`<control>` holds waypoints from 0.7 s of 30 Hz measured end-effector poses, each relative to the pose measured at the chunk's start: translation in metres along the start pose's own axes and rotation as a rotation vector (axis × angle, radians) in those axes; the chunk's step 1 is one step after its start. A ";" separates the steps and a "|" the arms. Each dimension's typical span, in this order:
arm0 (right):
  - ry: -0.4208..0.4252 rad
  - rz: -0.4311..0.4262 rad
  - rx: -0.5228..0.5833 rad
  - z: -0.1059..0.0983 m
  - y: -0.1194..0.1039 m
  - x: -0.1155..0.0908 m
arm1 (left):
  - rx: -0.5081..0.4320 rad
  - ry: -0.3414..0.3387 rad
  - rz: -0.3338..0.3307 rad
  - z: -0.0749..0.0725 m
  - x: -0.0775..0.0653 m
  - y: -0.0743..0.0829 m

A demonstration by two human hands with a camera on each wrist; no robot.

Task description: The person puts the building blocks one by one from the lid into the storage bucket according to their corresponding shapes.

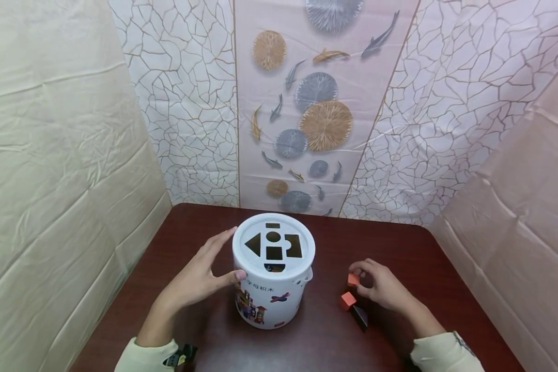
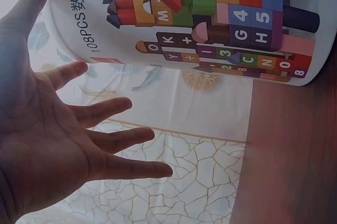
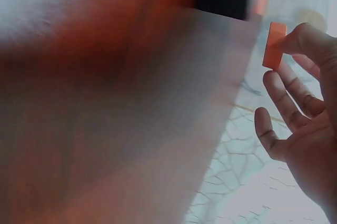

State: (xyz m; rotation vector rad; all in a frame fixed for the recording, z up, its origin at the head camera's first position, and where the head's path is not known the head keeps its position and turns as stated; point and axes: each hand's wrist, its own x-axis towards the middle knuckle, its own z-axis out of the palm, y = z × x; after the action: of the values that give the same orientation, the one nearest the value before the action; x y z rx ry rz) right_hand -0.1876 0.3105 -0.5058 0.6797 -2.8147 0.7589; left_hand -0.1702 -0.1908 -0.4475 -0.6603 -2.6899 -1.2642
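A white round block bucket [image 1: 279,305] stands upright, its lid [image 1: 253,230] cut with shaped holes, among them a triangle and a circle. My left hand [image 1: 197,274] is spread beside it, the thumb against the rim and fingers extended on the left side. The left wrist view shows that hand [image 2: 52,124] with straight fingers by the printed wall. To the bucket's right, my right hand [image 1: 378,284] pinches a small orange block [image 3: 275,46] between thumb and finger. Just below it lie another orange block [image 1: 347,300] and a dark block [image 1: 359,318].
A dark red-brown table [image 1: 325,346] carries everything. Patterned cloth [image 1: 190,129] hangs behind it, and plain pale cloth [image 1: 65,155] closes the left side. A small spout-like tab [image 1: 309,275] juts from the bucket's right side.
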 end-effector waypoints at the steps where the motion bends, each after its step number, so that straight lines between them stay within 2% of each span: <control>1: 0.012 0.000 -0.002 -0.004 -0.002 0.000 | 0.000 0.001 0.003 0.000 0.000 0.000; 8: 0.116 -0.065 -0.023 -0.025 -0.014 0.004 | 0.010 0.013 -0.007 0.000 0.001 0.001; 21: 0.179 -0.136 -0.016 -0.050 -0.038 0.010 | 0.011 0.013 -0.022 0.000 0.001 0.002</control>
State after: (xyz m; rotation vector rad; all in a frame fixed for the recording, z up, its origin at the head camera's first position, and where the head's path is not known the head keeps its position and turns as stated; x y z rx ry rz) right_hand -0.1779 0.3025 -0.4431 0.7517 -2.5820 0.7334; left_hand -0.1703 -0.1887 -0.4458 -0.6208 -2.6994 -1.2532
